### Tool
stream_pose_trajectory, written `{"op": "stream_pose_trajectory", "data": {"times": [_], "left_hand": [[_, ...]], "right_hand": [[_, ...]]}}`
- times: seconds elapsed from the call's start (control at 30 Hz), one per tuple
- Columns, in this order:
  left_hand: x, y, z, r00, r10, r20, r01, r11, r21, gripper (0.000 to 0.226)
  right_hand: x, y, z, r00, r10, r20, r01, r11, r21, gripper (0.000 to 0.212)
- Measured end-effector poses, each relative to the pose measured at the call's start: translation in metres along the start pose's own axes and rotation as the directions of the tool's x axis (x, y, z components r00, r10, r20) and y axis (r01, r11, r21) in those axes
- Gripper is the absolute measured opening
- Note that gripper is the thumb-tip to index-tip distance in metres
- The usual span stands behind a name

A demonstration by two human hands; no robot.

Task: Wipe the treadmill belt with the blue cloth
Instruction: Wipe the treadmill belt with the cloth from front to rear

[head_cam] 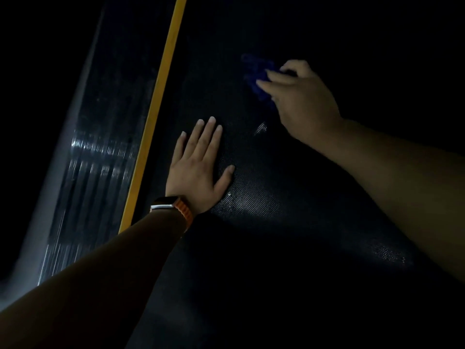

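Two hands share the work: the left hand [198, 167] lies spread flat on the dark textured treadmill belt [251, 202], likely bracing, while the right hand [302, 96] grips the crumpled blue cloth [254, 71] against it farther up.

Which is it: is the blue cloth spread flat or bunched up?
Bunched up: the blue cloth is crumpled in the right hand, against the dark belt.
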State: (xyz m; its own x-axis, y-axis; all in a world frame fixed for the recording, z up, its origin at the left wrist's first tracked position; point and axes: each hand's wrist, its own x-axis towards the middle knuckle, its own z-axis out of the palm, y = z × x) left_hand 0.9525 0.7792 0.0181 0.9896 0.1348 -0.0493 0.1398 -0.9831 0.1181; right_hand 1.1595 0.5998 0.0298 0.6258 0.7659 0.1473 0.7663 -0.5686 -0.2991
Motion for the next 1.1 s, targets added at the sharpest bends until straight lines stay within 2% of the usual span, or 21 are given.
{"op": "stream_pose_trajectory", "data": {"times": [0.07, 0.1, 0.2, 0.3, 0.33, 0.37, 0.4, 0.47, 0.5, 0.57, 0.7, 0.73, 0.77, 0.83, 0.9, 0.93, 1.0, 1.1], "left_hand": [[0.000, 0.000, 0.001, 1.000, 0.005, 0.001, -0.005, 1.000, 0.000, 0.079], [0.000, -0.001, 0.001, 1.000, 0.005, 0.001, -0.005, 1.000, 0.003, 0.079], [0.000, -0.002, 0.001, 1.000, 0.006, 0.006, -0.006, 1.000, 0.004, 0.080], [0.001, -0.002, 0.001, 1.000, 0.008, -0.003, -0.008, 1.000, -0.002, 0.080], [0.001, -0.002, 0.001, 1.000, 0.009, -0.004, -0.009, 1.000, -0.006, 0.080], [0.001, -0.002, 0.001, 1.000, 0.007, -0.003, -0.007, 1.000, -0.009, 0.080], [0.000, -0.002, 0.001, 1.000, 0.006, -0.003, -0.006, 1.000, -0.009, 0.080], [0.000, -0.003, 0.002, 1.000, 0.009, -0.003, -0.009, 1.000, -0.010, 0.079], [-0.001, -0.003, 0.002, 1.000, 0.010, -0.004, -0.010, 1.000, -0.010, 0.079], [0.000, -0.003, 0.003, 1.000, 0.008, -0.002, -0.008, 1.000, -0.010, 0.080], [-0.001, -0.002, 0.001, 1.000, 0.005, -0.009, -0.005, 1.000, -0.015, 0.079], [-0.001, -0.002, 0.001, 1.000, 0.005, -0.010, -0.006, 1.000, -0.014, 0.079], [0.000, -0.002, 0.001, 1.000, 0.007, -0.008, -0.007, 1.000, -0.014, 0.079], [0.000, -0.002, 0.001, 1.000, 0.007, -0.004, -0.007, 1.000, -0.016, 0.079], [0.000, -0.002, 0.002, 1.000, 0.006, -0.006, -0.006, 1.000, -0.015, 0.079], [0.000, -0.002, 0.002, 1.000, 0.008, -0.003, -0.008, 1.000, -0.013, 0.079], [-0.001, -0.002, 0.002, 1.000, 0.008, 0.004, -0.008, 1.000, -0.012, 0.079], [-0.001, -0.002, 0.000, 1.000, 0.006, 0.001, -0.006, 1.000, -0.009, 0.079]], "right_hand": [[-0.014, -0.022, 0.001, 0.993, 0.087, -0.076, -0.082, 0.994, 0.065, 0.041], [-0.030, -0.037, 0.005, 0.995, 0.073, -0.072, -0.066, 0.993, 0.096, 0.039], [-0.088, -0.071, 0.014, 0.995, -0.093, -0.022, 0.095, 0.965, 0.245, 0.040], [-0.071, -0.044, 0.006, 0.949, -0.313, 0.045, 0.302, 0.939, 0.163, 0.041], [-0.052, -0.031, 0.004, 0.948, -0.314, 0.056, 0.307, 0.946, 0.107, 0.035], [-0.031, -0.019, 0.002, 0.969, -0.243, 0.036, 0.241, 0.969, 0.052, 0.030], [-0.011, -0.010, -0.002, 0.993, -0.116, -0.014, 0.117, 0.993, 0.035, 0.028], [0.008, -0.008, -0.003, 0.986, 0.162, -0.048, -0.156, 0.981, 0.118, 0.028], [0.005, -0.017, -0.002, 0.973, 0.227, -0.038, -0.219, 0.964, 0.154, 0.028], [-0.020, -0.041, -0.002, 0.981, 0.196, 0.007, -0.194, 0.964, 0.185, 0.027], [-0.051, -0.055, -0.013, 0.982, -0.082, 0.168, 0.038, 0.968, 0.249, 0.023], [-0.040, -0.047, -0.016, 0.977, -0.103, 0.185, 0.059, 0.971, 0.233, 0.021], [-0.025, -0.039, -0.017, 0.981, -0.082, 0.176, 0.045, 0.978, 0.204, 0.019], [0.008, -0.021, -0.015, 0.993, 0.103, 0.056, -0.109, 0.988, 0.111, 0.018], [0.024, -0.013, -0.011, 0.955, 0.292, -0.045, -0.285, 0.950, 0.126, 0.018], [0.019, -0.020, -0.007, 0.940, 0.333, -0.073, -0.321, 0.938, 0.131, 0.017], [-0.014, -0.043, 0.000, 0.963, 0.267, -0.036, -0.260, 0.957, 0.126, 0.015], [-0.047, -0.056, -0.009, 0.991, 0.000, 0.131, -0.023, 0.985, 0.170, 0.016]]}}
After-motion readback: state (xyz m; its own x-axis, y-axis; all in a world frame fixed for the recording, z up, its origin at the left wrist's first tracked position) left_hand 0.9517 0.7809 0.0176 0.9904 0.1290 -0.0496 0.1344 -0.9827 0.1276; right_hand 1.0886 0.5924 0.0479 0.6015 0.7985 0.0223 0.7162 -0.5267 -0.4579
